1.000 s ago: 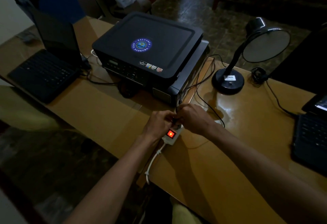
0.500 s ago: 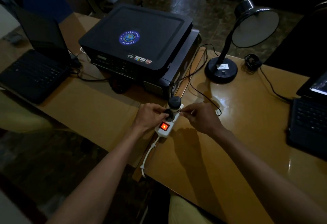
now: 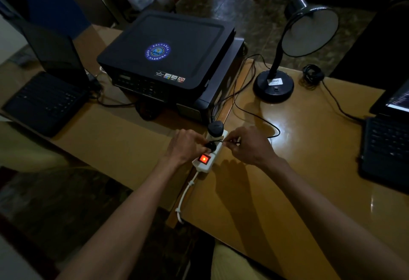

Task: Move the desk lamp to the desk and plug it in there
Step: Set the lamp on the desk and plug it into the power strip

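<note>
A black desk lamp [image 3: 274, 85] stands unlit on the glossy wooden desk [image 3: 298, 169], its shade tilted toward me. Its thin black cord [image 3: 261, 120] runs from the base down to a white power strip [image 3: 209, 158] with a glowing red switch. My left hand [image 3: 183, 147] grips a small black plug [image 3: 209, 145] sitting on the strip's middle socket. My right hand [image 3: 247, 144] pinches the cord just right of that plug. A second, larger black plug [image 3: 214, 128] occupies the far socket.
A black printer [image 3: 168, 58] sits behind the strip. An open laptop [image 3: 48, 89] lies at the left, another laptop [image 3: 389, 142] at the right edge. A coiled black cable [image 3: 312, 73] rests beside the lamp base. The strip's white cord [image 3: 186, 193] hangs off the desk's front edge.
My hands have parted a little, uncovering the plugs on the strip. The right hand has shifted right along the cord; the left stays on the small plug.
</note>
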A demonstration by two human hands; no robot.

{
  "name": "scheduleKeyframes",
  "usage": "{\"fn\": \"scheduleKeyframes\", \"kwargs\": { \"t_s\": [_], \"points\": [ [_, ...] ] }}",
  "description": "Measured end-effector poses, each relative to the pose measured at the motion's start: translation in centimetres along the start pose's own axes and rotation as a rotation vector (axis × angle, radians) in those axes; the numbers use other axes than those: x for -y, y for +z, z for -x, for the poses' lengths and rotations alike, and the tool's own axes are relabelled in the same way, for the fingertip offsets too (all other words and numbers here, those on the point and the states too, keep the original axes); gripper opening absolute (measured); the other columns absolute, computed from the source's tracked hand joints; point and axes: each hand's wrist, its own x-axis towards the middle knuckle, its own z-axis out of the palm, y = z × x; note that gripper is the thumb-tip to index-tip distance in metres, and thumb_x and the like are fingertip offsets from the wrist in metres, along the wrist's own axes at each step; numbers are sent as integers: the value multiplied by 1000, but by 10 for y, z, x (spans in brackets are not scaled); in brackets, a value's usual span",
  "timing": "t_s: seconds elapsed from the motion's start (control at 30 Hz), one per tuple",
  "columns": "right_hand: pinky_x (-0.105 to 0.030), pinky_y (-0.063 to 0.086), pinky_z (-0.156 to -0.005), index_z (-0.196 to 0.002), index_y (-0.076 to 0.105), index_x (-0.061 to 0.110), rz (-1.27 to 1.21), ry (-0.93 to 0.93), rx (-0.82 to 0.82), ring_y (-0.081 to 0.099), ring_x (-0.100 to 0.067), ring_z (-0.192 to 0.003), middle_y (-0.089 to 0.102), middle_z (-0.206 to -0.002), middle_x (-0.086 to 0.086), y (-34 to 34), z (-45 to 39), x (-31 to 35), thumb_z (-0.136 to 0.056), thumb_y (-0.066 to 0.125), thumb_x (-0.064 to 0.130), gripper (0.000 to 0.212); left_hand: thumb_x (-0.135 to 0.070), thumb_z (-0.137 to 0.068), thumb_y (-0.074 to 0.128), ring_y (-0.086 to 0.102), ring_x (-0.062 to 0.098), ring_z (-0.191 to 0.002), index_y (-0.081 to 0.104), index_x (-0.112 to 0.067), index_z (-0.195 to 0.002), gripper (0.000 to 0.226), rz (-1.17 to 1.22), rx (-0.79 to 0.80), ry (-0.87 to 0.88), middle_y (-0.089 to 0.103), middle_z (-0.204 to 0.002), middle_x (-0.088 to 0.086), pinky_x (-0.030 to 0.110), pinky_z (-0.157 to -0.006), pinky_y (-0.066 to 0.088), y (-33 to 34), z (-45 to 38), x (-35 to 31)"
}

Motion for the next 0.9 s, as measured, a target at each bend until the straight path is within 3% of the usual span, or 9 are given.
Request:
{"fn": "scheduleKeyframes", "kwargs": {
  "t_s": [0.1,0.17,0.27,0.4,0.63,0.73,0.83,0.9],
  "points": [
    [-14,38,-56,-99,79,19,46,-31,5,56,-3,-72,75,-93,4,0,-2,1,-89,71,19,13,-41,-80,77,73,14,-94,74,-23,-112,37,-37,3,73,77,-109,2,32,-87,55,-3,-1,-1],
    [-12,37,-56,-99,79,19,65,-44,14,57,-1,-73,76,-94,4,-2,-4,0,-89,71,18,13,-36,-82,77,73,13,-92,75,-21,-111,33,-26,3,75,78,-107,3,24,-83,52,-1,-3,0],
    [-19,50,-61,-101,79,20,84,-55,23,61,-4,-76,76,-96,3,-6,-7,-2,-90,72,23,13,-32,-82,77,74,9,-86,76,-19,-107,28,0,22,58,79,-102,1,10,-70,47,0,-6,1],
    [-28,58,-71,-104,78,21,98,-57,55,66,-6,-81,76,-97,4,-4,-4,-8,-91,71,25,15,-27,-84,76,74,8,-84,77,-19,-102,20,15,25,45,79,-97,0,30,-79,60,2,-5,-2],
    [-17,49,-63,-101,79,21,21,-18,49,62,-2,-76,76,-95,6,1,3,-10,-89,73,24,13,-31,-86,74,71,14,-90,76,-20,-107,24,-78,48,23,79,-99,1,41,-88,55,-6,-3,-13],
    [-26,56,-70,-101,78,21,-20,23,91,62,-2,-79,76,-97,7,0,6,-10,-91,71,28,14,-34,-88,71,69,13,-95,73,-25,-115,28,-203,109,56,78,-104,0,41,-95,49,-17,-5,-16],
    [-30,55,-72,-102,76,22,-108,95,-13,62,-5,-82,74,-98,7,-12,7,-19,-94,65,35,19,-29,-91,68,70,12,-95,74,-25,-114,24,-208,53,82,78,-104,-3,39,-98,47,-31,-4,-19],
    [-30,55,-75,-108,74,21,-159,182,-173,63,-9,-86,71,-100,5,-26,4,-33,-96,63,34,22,-24,-93,66,70,14,-87,75,-21,-112,22,-102,-46,133,78,-101,0,39,-88,55,-39,-8,-27]
  ]
}}
